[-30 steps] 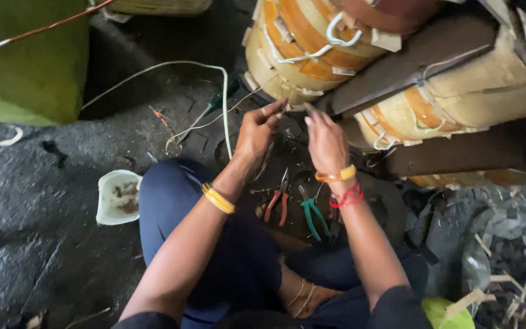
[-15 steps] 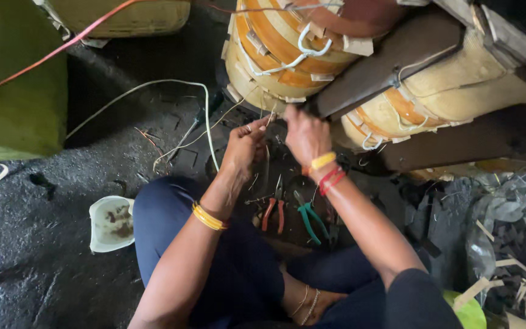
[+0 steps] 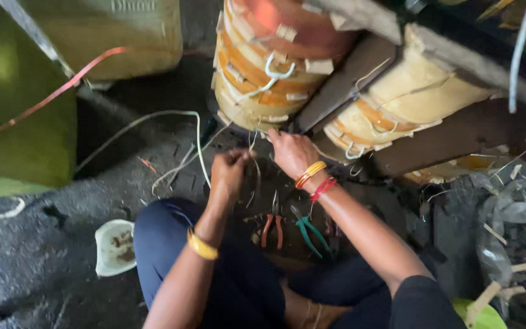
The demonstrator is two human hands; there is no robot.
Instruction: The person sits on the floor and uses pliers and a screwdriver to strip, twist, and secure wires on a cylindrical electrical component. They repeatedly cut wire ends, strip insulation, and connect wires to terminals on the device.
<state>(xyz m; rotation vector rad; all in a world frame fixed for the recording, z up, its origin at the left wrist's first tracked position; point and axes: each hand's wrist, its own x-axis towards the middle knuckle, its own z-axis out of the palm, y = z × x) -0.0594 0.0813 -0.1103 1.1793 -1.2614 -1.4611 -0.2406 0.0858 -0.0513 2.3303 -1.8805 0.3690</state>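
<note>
Now closer in, left hand (image 3: pixel 229 167) and right hand (image 3: pixel 290 152) both pinched on a thin wire (image 3: pixel 254 159), drawn slightly apart below the orange coil (image 3: pixel 269 61), pliers (image 3: pixel 272 222) untouched.

Electrical repair workshop, floor-level work. Large wound coils (image 3: pixel 275 67) wrapped in orange and yellow insulation fill the upper centre; pliers (image 3: pixel 272 222) and cutters (image 3: pixel 310 231) lie on the grimy dark floor (image 3: pixel 44 286) amid loose wire (image 3: pixel 171 134).
</note>
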